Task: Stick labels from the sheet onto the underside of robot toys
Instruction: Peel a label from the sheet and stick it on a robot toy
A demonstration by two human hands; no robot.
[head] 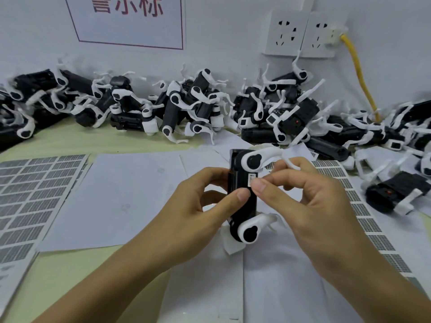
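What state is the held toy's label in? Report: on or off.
On, partly: the label lies against the robot toy, right hand pressing it; full adhesion cannot be told.

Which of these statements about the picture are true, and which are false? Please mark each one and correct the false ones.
1. The left hand holds the black robot toy above the table. True.
2. The right hand rests flat on the table and touches nothing. False: its thumb and fingers pinch a small white label against the toy.
3. A yellow cable is plugged in at the wall sockets. True.
4. The sheet of labels on the left lies on top of the pile of toys. False: it lies flat on the table, in front of the pile.
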